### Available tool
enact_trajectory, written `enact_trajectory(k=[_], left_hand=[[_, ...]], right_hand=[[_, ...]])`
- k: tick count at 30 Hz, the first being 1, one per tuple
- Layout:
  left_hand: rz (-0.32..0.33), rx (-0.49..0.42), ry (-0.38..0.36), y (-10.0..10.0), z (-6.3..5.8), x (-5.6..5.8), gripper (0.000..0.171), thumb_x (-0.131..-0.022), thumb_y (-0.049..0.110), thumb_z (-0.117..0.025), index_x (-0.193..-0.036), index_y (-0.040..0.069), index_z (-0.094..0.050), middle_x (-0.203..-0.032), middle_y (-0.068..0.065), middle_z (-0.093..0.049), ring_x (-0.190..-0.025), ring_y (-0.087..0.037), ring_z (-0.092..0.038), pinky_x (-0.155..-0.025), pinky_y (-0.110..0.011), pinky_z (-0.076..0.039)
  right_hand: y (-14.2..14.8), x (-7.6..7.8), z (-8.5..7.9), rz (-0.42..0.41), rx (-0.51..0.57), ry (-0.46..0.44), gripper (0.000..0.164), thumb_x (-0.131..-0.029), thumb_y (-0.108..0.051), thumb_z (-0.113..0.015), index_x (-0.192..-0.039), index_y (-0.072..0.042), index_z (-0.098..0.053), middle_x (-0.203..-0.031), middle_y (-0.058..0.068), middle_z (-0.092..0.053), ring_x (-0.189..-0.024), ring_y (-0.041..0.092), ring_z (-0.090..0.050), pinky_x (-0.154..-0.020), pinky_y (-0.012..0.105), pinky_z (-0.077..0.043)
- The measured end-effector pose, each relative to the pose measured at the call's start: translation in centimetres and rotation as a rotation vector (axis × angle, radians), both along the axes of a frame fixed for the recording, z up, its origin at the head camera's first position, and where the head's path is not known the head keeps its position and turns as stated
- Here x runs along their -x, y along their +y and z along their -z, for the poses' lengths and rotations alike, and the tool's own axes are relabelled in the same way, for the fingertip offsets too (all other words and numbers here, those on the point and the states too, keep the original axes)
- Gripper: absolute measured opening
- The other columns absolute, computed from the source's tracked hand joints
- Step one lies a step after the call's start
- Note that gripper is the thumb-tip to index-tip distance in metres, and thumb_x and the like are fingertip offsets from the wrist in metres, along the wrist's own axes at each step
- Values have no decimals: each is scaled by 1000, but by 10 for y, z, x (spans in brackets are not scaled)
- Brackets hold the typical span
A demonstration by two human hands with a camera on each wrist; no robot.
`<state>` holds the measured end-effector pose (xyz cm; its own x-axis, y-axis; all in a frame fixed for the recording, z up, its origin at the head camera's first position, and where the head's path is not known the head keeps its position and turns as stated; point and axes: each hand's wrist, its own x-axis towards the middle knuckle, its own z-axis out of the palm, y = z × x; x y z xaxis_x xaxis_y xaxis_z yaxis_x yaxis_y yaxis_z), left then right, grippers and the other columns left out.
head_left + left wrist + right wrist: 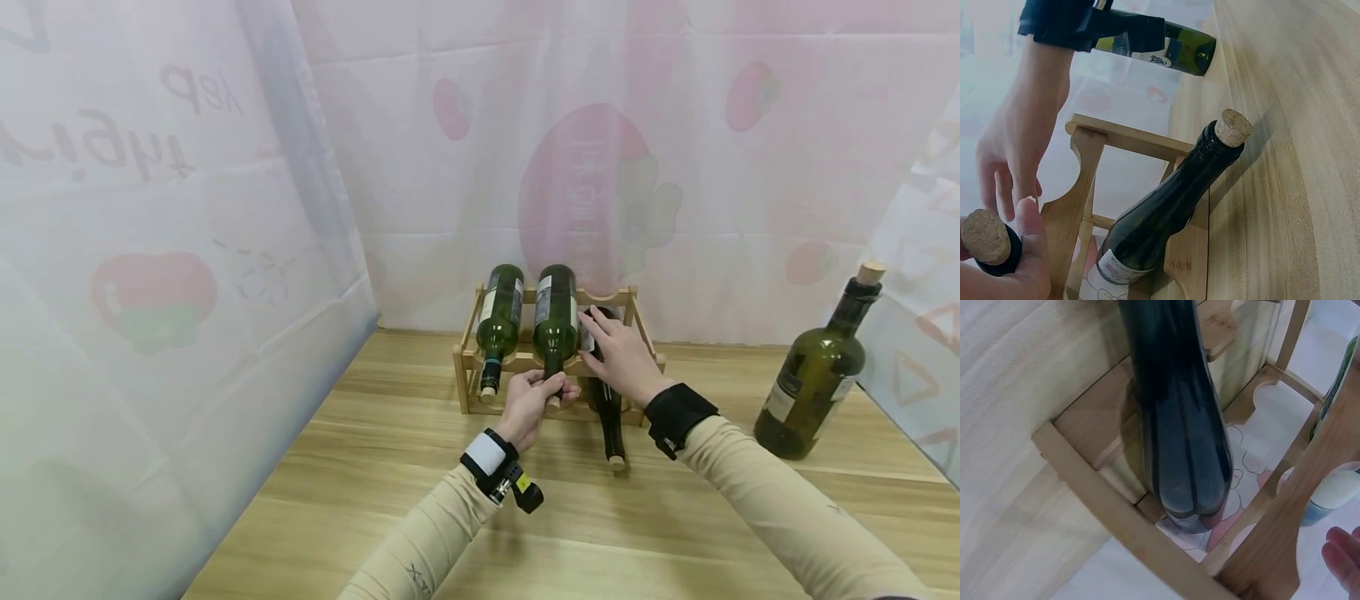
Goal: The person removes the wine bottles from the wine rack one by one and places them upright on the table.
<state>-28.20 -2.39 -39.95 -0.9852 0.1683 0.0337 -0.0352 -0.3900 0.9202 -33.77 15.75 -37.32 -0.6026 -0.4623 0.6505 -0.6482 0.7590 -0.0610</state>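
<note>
Two green wine bottles lie side by side on the top tier of a wooden wine rack (468, 360), corked necks toward me. My left hand (528, 404) pinches the neck of the middle wine bottle (556, 321), thumb beside its cork (986, 237) in the left wrist view. Extended fingers of my right hand (622, 354) reach over the rack to the right of that bottle, near its side. Below the right hand, a dark wine bottle (1185, 437) lies in the lower tier, its neck sticking out at the front. The left wine bottle (500, 312) rests untouched.
Another corked wine bottle (810, 392) stands upright on the wooden table (360, 492), right of the rack and beyond my right forearm. Printed white curtains (420, 192) hang behind the rack and along both sides.
</note>
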Motion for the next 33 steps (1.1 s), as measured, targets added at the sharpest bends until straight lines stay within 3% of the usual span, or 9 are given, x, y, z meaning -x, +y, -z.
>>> enact_trajectory(k=[4, 9, 12, 19, 26, 33], left_hand=[[-2, 3, 4, 0, -1, -2, 25, -95, 7, -59, -114, -10, -55, -84, -9, -71, -74, -12, -71, -92, -41, -54], [3, 7, 11, 0, -5, -7, 31, -96, 7, -59, -119, -12, -52, -105, -30, -68, -75, -13, -72, -94, -43, -53], [6, 1, 11, 0, -9, -12, 34, -96, 6, -59, -122, -14, -50, -109, -32, -66, -75, -14, -72, -93, -43, -53], [10, -9, 26, 2, -17, -25, 25, -95, 6, -60, -113, -10, -56, -85, -8, -71, -76, -15, -72, -88, -37, -57], [44, 26, 57, 2, -24, -37, 28, -96, 9, -59, -114, -13, -57, -85, -8, -72, -78, -14, -73, -81, -31, -58], [65, 63, 62, 1, -31, -49, 25, -95, 11, -60, -112, -8, -59, -87, -10, -73, -76, -13, -73, -65, -20, -56]], right_hand=[[-3, 3, 1, -26, -1, 63, 68, -78, -9, -78, -138, 2, -48, -141, 31, -46, -116, 43, -56, -94, 55, -47], [-5, 6, 3, -8, -26, 108, 77, -76, -8, -80, -142, 0, -43, -144, 29, -43, -119, 42, -54, -94, 54, -47], [-6, 7, 4, -9, -31, 124, 81, -75, -5, -79, -145, -2, -39, -146, 27, -41, -121, 41, -52, -94, 54, -47], [-8, 12, 3, -29, -47, 202, 80, -75, 1, -75, -146, -4, -38, -148, 25, -41, -129, 41, -46, -98, 57, -44], [-5, 16, 1, -64, -85, 270, 97, -60, 4, -83, -146, -6, -39, -149, 22, -40, -134, 37, -41, -99, 52, -41], [0, 18, -1, -113, -101, 332, 106, -50, -7, -92, -144, -8, -42, -148, 19, -43, -133, 34, -42, -95, 49, -39]])
